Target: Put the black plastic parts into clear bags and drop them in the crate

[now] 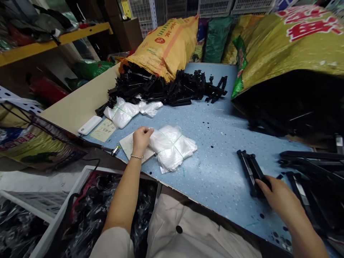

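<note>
A bundle of clear plastic bags [173, 147], tied with thin green string, lies on the blue speckled table [215, 161]. My left hand [142, 139] pinches the bundle's left edge between thumb and fingertips. Partly beneath that hand is a flat pale pad [127, 145]. On the right, my right hand [276, 193] is closed on the near end of a black plastic bracket [248, 170] with two long arms, which lies on or just above the table. Beside that hand, more long black parts [317, 168] are heaped at the table's right.
A yellow woven sack [166, 46] spills a pile of black plastic parts [172, 87] at the back. A larger sack [285, 53] gapes at right. Another bag bundle [123, 113], a paper note [103, 129] and a white device [90, 125] lie left. A white crate [80, 179] stands below.
</note>
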Demonstrator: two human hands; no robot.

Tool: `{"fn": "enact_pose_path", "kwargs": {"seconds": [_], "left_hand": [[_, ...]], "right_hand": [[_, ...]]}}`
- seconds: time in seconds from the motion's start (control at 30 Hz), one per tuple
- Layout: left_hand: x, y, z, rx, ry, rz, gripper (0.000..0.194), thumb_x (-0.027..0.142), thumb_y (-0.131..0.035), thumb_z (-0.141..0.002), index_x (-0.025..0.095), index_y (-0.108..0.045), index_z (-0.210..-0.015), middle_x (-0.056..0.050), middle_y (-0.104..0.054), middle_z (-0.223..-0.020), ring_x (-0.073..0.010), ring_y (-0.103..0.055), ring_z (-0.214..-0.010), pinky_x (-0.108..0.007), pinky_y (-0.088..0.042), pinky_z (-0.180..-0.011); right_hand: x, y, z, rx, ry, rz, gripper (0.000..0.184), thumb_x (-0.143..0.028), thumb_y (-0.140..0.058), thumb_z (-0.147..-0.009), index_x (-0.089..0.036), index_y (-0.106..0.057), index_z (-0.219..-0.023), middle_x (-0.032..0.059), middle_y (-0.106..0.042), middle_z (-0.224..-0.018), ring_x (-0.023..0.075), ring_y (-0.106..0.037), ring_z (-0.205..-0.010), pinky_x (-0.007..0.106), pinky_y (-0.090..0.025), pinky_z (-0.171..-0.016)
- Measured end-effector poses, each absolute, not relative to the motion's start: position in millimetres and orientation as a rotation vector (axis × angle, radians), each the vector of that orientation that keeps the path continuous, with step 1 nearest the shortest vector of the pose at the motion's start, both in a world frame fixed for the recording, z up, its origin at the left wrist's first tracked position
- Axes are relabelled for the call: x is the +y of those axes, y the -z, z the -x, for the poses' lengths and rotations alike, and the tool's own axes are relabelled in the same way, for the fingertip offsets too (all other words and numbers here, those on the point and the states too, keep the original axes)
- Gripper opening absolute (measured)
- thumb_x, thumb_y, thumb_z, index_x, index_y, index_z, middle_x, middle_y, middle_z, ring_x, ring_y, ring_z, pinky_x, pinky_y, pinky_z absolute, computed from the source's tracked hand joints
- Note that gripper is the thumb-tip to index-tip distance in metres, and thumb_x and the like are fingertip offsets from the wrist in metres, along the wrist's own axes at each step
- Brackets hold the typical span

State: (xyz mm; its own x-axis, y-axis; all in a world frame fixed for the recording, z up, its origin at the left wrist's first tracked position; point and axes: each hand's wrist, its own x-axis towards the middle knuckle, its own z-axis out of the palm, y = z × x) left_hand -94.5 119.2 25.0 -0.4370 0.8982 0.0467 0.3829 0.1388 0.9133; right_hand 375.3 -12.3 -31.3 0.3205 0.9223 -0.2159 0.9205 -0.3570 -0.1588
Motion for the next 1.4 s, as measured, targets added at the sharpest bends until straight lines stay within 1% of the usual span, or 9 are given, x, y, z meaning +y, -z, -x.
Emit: {"fn": "enact_pose_path", "kwargs": {"seconds": [0.13,0.23,0.47,0.63,0.8,0.9,1.0,1.17,1.4], "left_hand": [[98.9,-48.0,99.3,1.621,-1.539,-1.025,0.037,0.039,-0.067,-0.067,0.017,-0.037,-0.067,0.007,-0.038,-0.060,-0.0015,-0.037,-0.055,-0.016,-0.035,-0.059],[68.0,-66.1,79.7,1.415,-1.725,-1.119,0.038,0.033,-0.076,-0.062,0.015,-0.043,-0.069,0.004,-0.052,-0.075,-0.0023,-0.051,-0.070,-0.016,-0.044,-0.070],[9.5,5.3,-33.6,1.402,-1.130,-1.841,0.021,0.027,-0.057,-0.082,0.015,-0.050,-0.065,-0.007,-0.065,-0.101,-0.0113,-0.057,-0.100,-0.030,-0.048,-0.093],[-0.1,42.6,-53.0,1.409,-0.981,-1.692,0.021,0.023,-0.058,-0.078,0.015,-0.045,-0.064,-0.007,-0.062,-0.106,-0.0111,-0.058,-0.100,-0.030,-0.047,-0.095],[8.9,33.6,-45.3,1.467,-0.915,-1.511,0.021,0.032,-0.059,-0.078,0.015,-0.047,-0.078,-0.006,-0.063,-0.102,-0.0095,-0.060,-0.096,-0.026,-0.048,-0.090],[12.9,31.3,-49.7,1.462,-0.985,-1.624,0.016,0.023,-0.043,-0.087,0.016,-0.052,-0.097,-0.010,-0.057,-0.121,-0.0065,-0.060,-0.092,-0.025,-0.049,-0.089],[13.1,30.1,-55.5,1.335,-0.919,-1.904,0.035,0.014,-0.031,-0.088,0.019,-0.063,-0.102,-0.009,-0.051,-0.133,-0.0091,-0.058,-0.106,-0.028,-0.048,-0.097],[12.3,26.1,-64.1,1.303,-0.823,-2.014,0.031,0.031,-0.059,-0.079,0.017,-0.066,-0.106,-0.010,-0.061,-0.115,-0.0164,-0.056,-0.112,-0.035,-0.047,-0.103],[21.5,25.8,-71.1,1.260,-0.884,-1.584,0.029,0.035,-0.047,-0.087,0.016,-0.069,-0.085,-0.006,-0.065,-0.092,-0.0094,-0.060,-0.089,-0.026,-0.049,-0.085]], "right_hand": [[-13.1,31.9,-381.0,-1.599,-0.548,2.497,0.065,-0.056,-0.032,-0.080,-0.009,-0.060,-0.115,0.0186,-0.060,-0.114,0.0358,-0.056,-0.109,0.045,-0.045,-0.092],[-15.2,24.4,-363.3,-1.170,-0.943,2.183,0.053,-0.055,-0.050,-0.073,-0.013,-0.064,-0.103,0.0146,-0.063,-0.112,0.0325,-0.057,-0.109,0.039,-0.046,-0.095],[-21.4,3.8,-250.4,-0.564,-1.949,1.117,0.049,-0.042,-0.077,-0.071,-0.016,-0.065,-0.111,0.0132,-0.054,-0.132,0.0202,-0.065,-0.091,0.028,-0.056,-0.069],[-8.4,19.3,-226.8,-0.490,-1.923,1.128,0.039,-0.037,-0.082,-0.067,-0.009,-0.068,-0.091,0.0126,-0.067,-0.097,0.0173,-0.066,-0.082,0.021,-0.056,-0.063],[-10.0,28.3,-245.3,-0.491,-1.972,1.117,0.046,-0.038,-0.079,-0.070,-0.010,-0.068,-0.105,0.0136,-0.065,-0.105,0.0186,-0.066,-0.088,0.020,-0.055,-0.057],[-14.2,27.4,-248.6,-0.530,-2.000,1.077,0.050,-0.040,-0.079,-0.070,-0.011,-0.068,-0.109,0.0143,-0.064,-0.111,0.0190,-0.066,-0.086,0.020,-0.053,-0.053],[-16.5,25.3,-248.8,-0.533,-1.962,1.062,0.049,-0.039,-0.080,-0.068,-0.013,-0.068,-0.109,0.0133,-0.062,-0.118,0.0167,-0.066,-0.082,0.018,-0.050,-0.051],[-16.2,24.1,-251.2,-0.536,-1.945,1.027,0.046,-0.040,-0.079,-0.069,-0.011,-0.068,-0.103,0.0147,-0.062,-0.118,0.0154,-0.066,-0.077,0.017,-0.047,-0.048],[-21.2,22.0,-261.6,-0.549,-1.935,1.057,0.045,-0.040,-0.078,-0.071,-0.013,-0.067,-0.106,0.0145,-0.058,-0.127,0.0141,-0.065,-0.077,0.016,-0.044,-0.049]]}}
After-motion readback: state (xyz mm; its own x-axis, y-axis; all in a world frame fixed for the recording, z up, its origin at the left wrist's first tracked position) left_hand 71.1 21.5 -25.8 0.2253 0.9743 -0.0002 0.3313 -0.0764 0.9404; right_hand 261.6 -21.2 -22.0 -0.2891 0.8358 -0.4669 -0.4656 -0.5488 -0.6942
